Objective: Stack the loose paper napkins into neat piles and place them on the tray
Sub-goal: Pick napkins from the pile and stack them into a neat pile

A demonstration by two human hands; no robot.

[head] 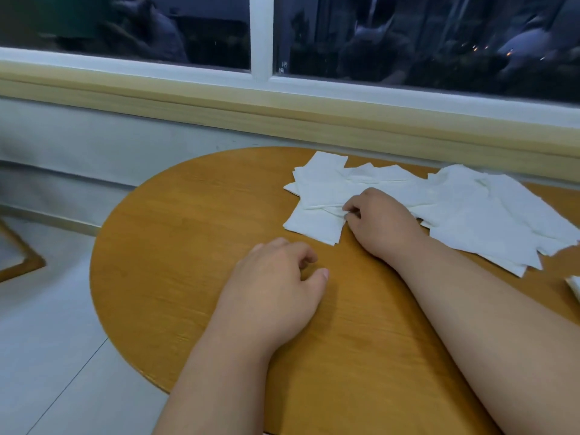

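Pinching the edge of one napkin (314, 227) between thumb and fingertips, the right hand (381, 222) lay on the loose napkins (477, 211) spread along the far edge of the table (188, 221). The left hand (276, 287) rested on bare wood nearer the front edge, fingers loosely curled, holding nothing.

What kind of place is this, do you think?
Probably a café or small eating area, though I cannot be sure. A round wooden table stands by a large window, dark outside, and loose paper napkins lie spread on it.
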